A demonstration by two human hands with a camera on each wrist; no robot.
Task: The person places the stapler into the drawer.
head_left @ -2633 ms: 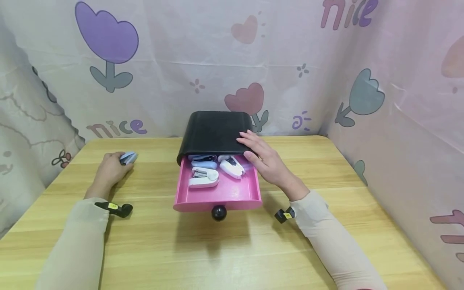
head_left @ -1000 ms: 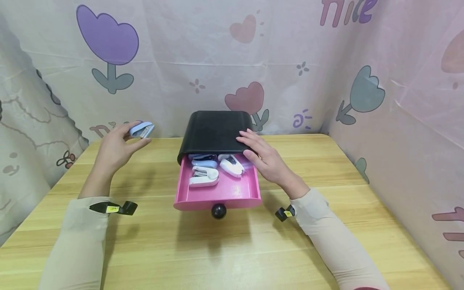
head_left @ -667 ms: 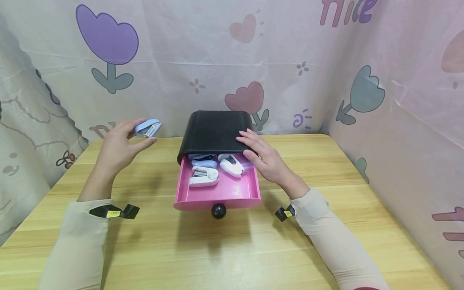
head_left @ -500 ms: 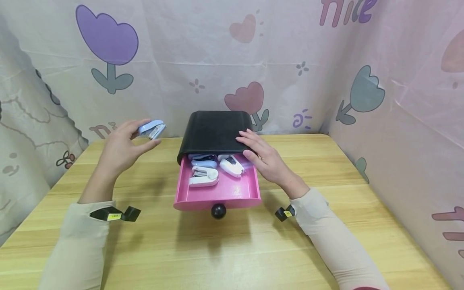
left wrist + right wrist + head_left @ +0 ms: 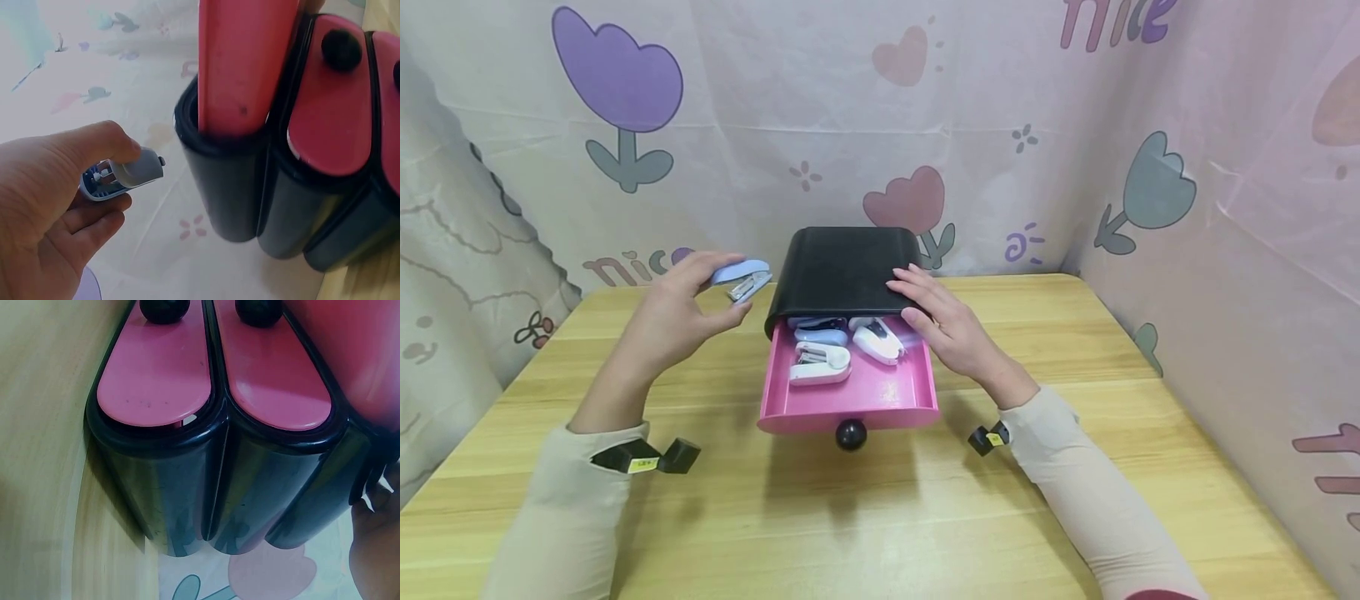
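Note:
Between thumb and fingers, my left hand (image 5: pixel 673 321) pinches a light blue stapler (image 5: pixel 741 269), raised just left of a black drawer cabinet (image 5: pixel 850 267). The left wrist view shows the stapler (image 5: pixel 140 167) beside the cabinet's side wall. My right hand (image 5: pixel 951 329) rests with fairly straight fingers on the cabinet's top right edge. The pink top drawer (image 5: pixel 880 396) is pulled out, its black knob (image 5: pixel 851 434) facing me. In it lie a white stapler (image 5: pixel 822 372) at the front left, another white stapler (image 5: pixel 876 343) at the right, and a blue stapler (image 5: pixel 822 337) behind, partly hidden under the cabinet top.
Two lower pink drawers, the middle one (image 5: pixel 275 381) and the bottom one (image 5: pixel 156 381), sit pushed in. The cabinet stands on a wooden table (image 5: pixel 850 542). A printed cloth (image 5: pixel 737 167) hangs behind and along both sides.
My left hand has lifted the light blue stapler from the table's left side and carried it right, close to the cabinet. The right hand has stayed on the cabinet.

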